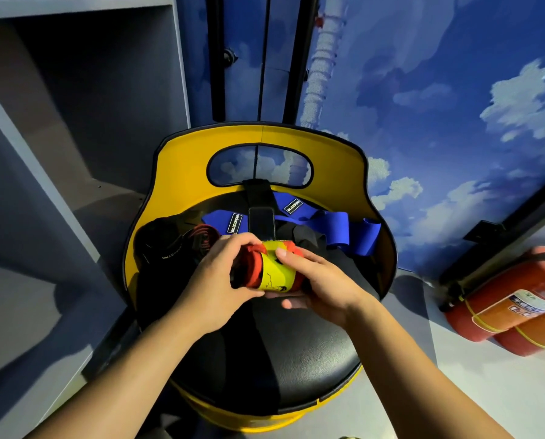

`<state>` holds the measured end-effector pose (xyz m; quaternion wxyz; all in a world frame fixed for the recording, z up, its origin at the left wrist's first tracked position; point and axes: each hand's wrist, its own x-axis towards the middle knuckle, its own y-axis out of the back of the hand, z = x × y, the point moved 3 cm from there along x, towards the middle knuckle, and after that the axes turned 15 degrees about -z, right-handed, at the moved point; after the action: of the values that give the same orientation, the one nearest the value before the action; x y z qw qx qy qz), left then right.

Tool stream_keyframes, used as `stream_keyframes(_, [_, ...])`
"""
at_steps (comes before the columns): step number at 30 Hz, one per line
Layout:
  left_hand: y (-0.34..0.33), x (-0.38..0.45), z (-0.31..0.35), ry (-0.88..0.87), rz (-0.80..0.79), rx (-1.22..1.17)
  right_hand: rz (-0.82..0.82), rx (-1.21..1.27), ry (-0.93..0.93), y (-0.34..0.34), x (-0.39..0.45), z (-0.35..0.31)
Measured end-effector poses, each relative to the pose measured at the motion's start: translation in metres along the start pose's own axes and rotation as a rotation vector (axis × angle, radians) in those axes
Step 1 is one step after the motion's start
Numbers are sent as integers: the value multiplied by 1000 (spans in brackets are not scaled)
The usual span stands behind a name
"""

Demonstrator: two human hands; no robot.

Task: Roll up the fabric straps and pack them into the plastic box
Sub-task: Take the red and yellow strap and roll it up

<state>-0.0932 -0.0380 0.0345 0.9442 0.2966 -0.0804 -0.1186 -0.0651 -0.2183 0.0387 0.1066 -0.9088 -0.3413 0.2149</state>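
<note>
Progress looks early to middling. One strap, the red and yellow roll [272,270], is wound into a tight cylinder and held above the black seat of the yellow chair [176,160]. The left hand [215,280] curls round its left, red end, and the right hand [320,286] cups it from the right and beneath, thumb pressed on the yellow band, so the fingers of both hands are grasping this roll. It seems nearly finished, perhaps at the stage of fastening the end, though the closure itself is hidden.

Still loose on the seat beyond the hands lie the blue straps [334,223], spread flat towards the far right, and a black strap [260,210] draped up the backrest. A dark bundle with a red-edged coil [201,237] sits at the far left; it may already be rolled.

No plastic box is in view, so packing appears not yet begun. A red fire extinguisher [512,299] lies on the floor at right.
</note>
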Motion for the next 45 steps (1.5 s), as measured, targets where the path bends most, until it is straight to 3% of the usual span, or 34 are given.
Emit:
stream_keyframes(3, [-1, 1, -2, 15, -34, -4, -7, 135, 97, 2, 3, -1])
stream_keyframes(5, [-1, 3, -5, 98, -93, -149, 3, 114, 138, 2, 3, -2])
stream_keyframes(9, [-1, 5, -6, 296, -131, -898, 10, 76, 168, 4, 3, 0])
stream_keyframes(10, [-1, 6, -4, 310, -142, -988, 11, 70, 165, 4, 3, 2])
stream_keyframes(19, [-1, 5, -7, 341, -107, -1052, -15, 1, 171, 2, 11, 9])
stream_keyframes(22, [-4, 5, -6, 309, -90, -1026, 69, -15, 205, 0, 10, 1])
stream_keyframes(27, [-6, 5, -6, 300, -55, -898, 319, -488, 481, 8, 7, -15])
stream_keyframes(30, [-7, 5, -5, 301, -50, -847, 427, -704, 544, 9, 5, -20])
stream_keyframes(34, [-7, 5, -2, 308, -39, -829, 241, -387, 478, -1, 2, -25])
stream_keyframes(38, [-5, 6, -3, 300, 28, -814, 179, -126, 345, -1, 3, -22])
stream_keyframes(45, [0, 10, -5, 288, 184, -798, 208, -170, 339, -4, 11, -5])
